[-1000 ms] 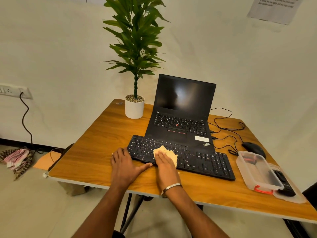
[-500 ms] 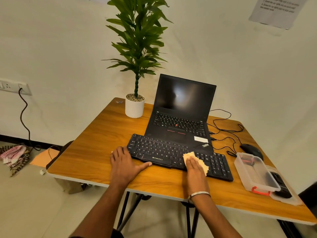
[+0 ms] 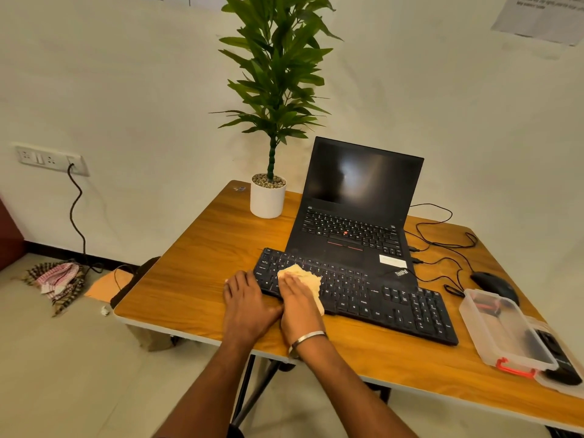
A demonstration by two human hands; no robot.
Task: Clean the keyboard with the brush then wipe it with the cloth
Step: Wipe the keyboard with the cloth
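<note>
A black keyboard (image 3: 373, 295) lies on the wooden table (image 3: 202, 270), in front of an open black laptop (image 3: 354, 222). My right hand (image 3: 298, 303) presses a crumpled yellow cloth (image 3: 305, 278) flat onto the keyboard's left end. My left hand (image 3: 248, 303) lies flat on the table, fingers apart, touching the keyboard's left edge. The two hands sit side by side. I cannot make out a brush anywhere.
A potted plant in a white pot (image 3: 268, 199) stands at the table's back left. A clear plastic box with a red clasp (image 3: 502, 333) sits at the right edge, a black mouse (image 3: 493, 284) and cables behind it. A checked cloth (image 3: 58, 279) lies on the floor.
My right hand swept the cloth from the keyboard's middle to its right part, then back to the left end beside my left hand. The left hand stayed put.
</note>
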